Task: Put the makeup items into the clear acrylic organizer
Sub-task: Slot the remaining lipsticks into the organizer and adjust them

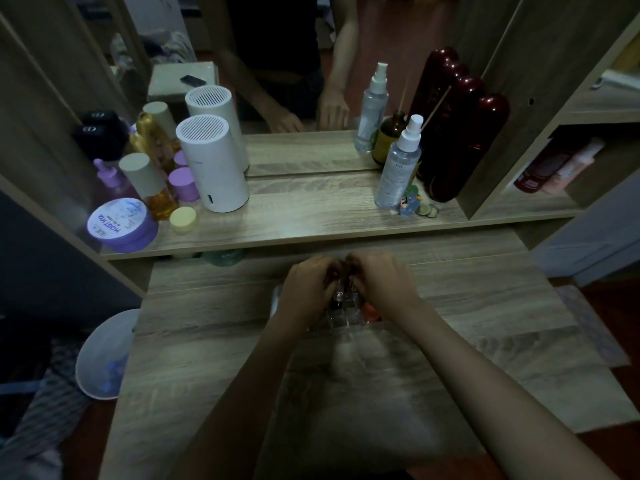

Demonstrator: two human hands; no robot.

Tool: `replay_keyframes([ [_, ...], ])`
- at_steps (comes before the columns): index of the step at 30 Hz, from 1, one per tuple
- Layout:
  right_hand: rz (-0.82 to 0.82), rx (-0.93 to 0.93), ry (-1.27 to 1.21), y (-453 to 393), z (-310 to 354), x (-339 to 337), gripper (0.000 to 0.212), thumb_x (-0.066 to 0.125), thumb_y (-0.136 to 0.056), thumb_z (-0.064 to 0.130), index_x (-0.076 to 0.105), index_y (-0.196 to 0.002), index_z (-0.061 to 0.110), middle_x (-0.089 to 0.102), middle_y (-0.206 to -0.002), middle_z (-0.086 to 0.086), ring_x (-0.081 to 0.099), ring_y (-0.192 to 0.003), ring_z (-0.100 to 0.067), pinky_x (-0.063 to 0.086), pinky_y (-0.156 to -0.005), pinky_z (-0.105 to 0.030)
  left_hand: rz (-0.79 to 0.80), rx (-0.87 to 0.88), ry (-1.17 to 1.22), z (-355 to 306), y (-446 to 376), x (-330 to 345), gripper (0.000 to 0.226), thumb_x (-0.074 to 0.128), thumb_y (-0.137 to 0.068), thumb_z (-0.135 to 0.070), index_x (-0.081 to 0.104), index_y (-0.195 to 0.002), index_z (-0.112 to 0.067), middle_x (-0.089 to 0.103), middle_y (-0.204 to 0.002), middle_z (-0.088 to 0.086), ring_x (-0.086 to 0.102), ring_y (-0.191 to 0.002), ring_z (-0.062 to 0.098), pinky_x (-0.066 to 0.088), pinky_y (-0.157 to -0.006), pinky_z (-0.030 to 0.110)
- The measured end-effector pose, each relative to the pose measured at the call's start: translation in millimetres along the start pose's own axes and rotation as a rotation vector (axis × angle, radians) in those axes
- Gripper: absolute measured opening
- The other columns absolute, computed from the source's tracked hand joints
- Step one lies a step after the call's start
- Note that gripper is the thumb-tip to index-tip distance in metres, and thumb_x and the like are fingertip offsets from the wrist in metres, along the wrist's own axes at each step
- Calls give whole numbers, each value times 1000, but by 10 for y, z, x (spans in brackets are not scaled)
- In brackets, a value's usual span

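Note:
The clear acrylic organizer (341, 322) stands on the wooden desk just in front of me, its small square compartments faintly visible. My left hand (306, 289) and my right hand (381, 285) hover over its far side, fingertips almost touching. Both hands have curled fingers that pinch small dark reddish makeup items (341, 273) above the compartments; the dim light hides their exact shape. An orange-red item (370, 310) sits in a compartment under my right wrist. My hands cover most of the organizer's back rows.
A raised shelf (311, 220) behind the hands carries a purple jar (121, 225), a white cylinder (211, 164), amber bottles, a spray bottle (398, 168) and dark red bottles (460, 140) before a mirror. A white bin (104, 355) stands left of the desk.

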State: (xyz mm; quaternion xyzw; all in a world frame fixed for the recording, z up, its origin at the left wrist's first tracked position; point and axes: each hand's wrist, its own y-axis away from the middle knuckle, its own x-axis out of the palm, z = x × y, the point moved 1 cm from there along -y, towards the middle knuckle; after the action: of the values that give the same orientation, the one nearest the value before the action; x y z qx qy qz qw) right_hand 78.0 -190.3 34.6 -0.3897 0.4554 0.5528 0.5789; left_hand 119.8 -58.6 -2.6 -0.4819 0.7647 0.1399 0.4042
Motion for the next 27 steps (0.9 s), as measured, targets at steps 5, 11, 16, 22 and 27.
replay_keyframes([
  [5,-24,4,-33,-3,-22,-4,32,60,-85,20,54,-116,19,68,-109,-12,63,-99,-35,53,-79,-44,5,-8,11,11,-6,-9,22,65,-78,-9,68,-100,-13,72,-101,9,65,-94,25,53,-83,40],
  [11,-66,-24,-65,-2,-73,-30,38,64,-83,23,53,-119,21,66,-114,-9,61,-102,-33,51,-79,-41,8,-10,31,29,7,-15,25,67,-77,-10,67,-102,-14,70,-102,8,65,-93,25,54,-82,41],
  [16,-226,-58,-114,110,-125,-123,44,70,-79,29,56,-119,18,61,-112,-7,63,-93,-30,51,-70,-38,27,-70,69,65,48,-23,51,71,-76,-14,54,-124,-13,58,-117,10,58,-105,25,52,-90,37],
  [22,-318,-94,-217,377,-6,78,13,72,-78,16,62,-85,11,64,-79,-8,60,-69,-25,43,-55,-31,-190,-174,233,150,340,-106,54,71,-75,-2,51,-126,-6,48,-130,15,46,-115,17,43,-99,32],
  [27,-165,-1,-281,373,53,386,20,66,-82,16,65,-101,10,68,-101,-11,60,-93,-28,51,-73,-40,-249,-247,253,176,602,-50,27,69,-74,5,61,-99,-2,56,-100,10,57,-88,20,50,-75,25],
])
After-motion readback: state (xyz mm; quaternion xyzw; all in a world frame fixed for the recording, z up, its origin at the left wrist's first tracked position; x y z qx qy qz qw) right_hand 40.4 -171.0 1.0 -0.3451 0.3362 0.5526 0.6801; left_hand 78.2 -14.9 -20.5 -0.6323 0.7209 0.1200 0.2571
